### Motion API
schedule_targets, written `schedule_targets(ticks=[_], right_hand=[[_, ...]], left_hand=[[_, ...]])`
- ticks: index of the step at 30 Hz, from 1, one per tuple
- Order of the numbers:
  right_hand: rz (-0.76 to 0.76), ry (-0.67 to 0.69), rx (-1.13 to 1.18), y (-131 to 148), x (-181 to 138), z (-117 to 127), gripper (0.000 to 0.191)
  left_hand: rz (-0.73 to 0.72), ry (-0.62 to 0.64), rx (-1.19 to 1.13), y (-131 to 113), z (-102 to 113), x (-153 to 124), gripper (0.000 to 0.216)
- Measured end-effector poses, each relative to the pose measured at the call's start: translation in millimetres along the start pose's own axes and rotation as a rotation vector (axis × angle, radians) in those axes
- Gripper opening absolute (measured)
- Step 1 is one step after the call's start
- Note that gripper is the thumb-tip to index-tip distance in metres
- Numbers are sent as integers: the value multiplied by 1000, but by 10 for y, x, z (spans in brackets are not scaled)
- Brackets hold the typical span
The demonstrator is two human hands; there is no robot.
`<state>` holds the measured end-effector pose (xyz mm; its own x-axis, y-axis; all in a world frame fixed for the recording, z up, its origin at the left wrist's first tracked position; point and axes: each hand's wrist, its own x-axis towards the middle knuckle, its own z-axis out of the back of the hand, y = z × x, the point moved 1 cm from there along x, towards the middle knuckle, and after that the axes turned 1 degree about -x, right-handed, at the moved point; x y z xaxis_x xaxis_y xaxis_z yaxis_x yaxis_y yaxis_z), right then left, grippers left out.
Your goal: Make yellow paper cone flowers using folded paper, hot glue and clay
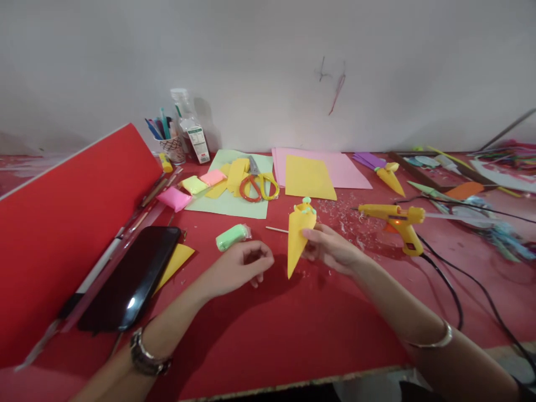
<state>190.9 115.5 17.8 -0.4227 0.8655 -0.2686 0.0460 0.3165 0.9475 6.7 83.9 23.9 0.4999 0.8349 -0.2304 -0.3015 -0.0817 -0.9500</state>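
Note:
A yellow paper cone (296, 239) is pinched in my right hand (330, 248), its tip pointing down and its mouth up. Small pale green blobs (307, 207) sit around the cone's mouth. My left hand (240, 265) rests to the left of the cone with its fingers curled inward; whether anything is between them is hidden. Just beyond that hand lies a wrapped pack of light green clay (233, 237). Behind the cone, a thin stick (276, 229) lies on the red table.
A yellow glue gun (396, 220) with a lit orange light and cable lies right. Scissors (259, 187), yellow scraps and clay packs rest on pale green paper (247, 209). A black phone (134, 279) and red board (75, 223) are left. A finished-looking yellow cone (390, 180) lies farther back.

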Motion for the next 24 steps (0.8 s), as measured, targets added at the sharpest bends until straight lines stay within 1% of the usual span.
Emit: schedule_targets(ticks=[2, 3, 5, 7, 9, 10, 11, 12, 14, 16, 18, 19, 21, 24], right_hand=[[-38, 88, -125, -7, -7, -18, 27], [-58, 124, -204, -9, -9, -23, 25], [-102, 162, -353, -10, -14, -22, 21], [-150, 159, -453, -6, -18, -13, 19], [-199, 142, -515, 3, -24, -6, 19], [-219, 130, -536, 7, -27, -3, 20], [-233, 123, -549, 10, -30, -1, 22], [-242, 122, -552, 11, -31, 1, 24], [-249, 133, -536, 6, -30, 5, 26], [-241, 146, -506, -5, -24, 11, 26], [-225, 148, -487, -14, -17, 13, 26], [-212, 141, -485, -15, -15, 10, 25], [-177, 117, -496, -10, -12, 0, 25], [-112, 70, -523, 4, -10, -19, 25]], left_hand=[[-22, -43, 168, 26, 24, 18, 19], [-48, -93, 284, 42, 45, 27, 20], [-111, -250, 535, 70, 104, 41, 22], [-173, -417, 741, 92, 170, 46, 19], [-282, -617, 872, 105, 235, 43, 15], [-332, -702, 918, 114, 265, 42, 13], [-370, -761, 961, 128, 293, 43, 13], [-388, -789, 1006, 148, 319, 49, 15], [-374, -754, 1099, 205, 365, 74, 31], [-291, -668, 1145, 273, 404, 105, 47], [-192, -602, 1164, 321, 431, 126, 53], [-152, -591, 1170, 330, 439, 130, 54], [-114, -631, 1183, 316, 450, 126, 54], [-141, -809, 1192, 272, 475, 111, 49]])
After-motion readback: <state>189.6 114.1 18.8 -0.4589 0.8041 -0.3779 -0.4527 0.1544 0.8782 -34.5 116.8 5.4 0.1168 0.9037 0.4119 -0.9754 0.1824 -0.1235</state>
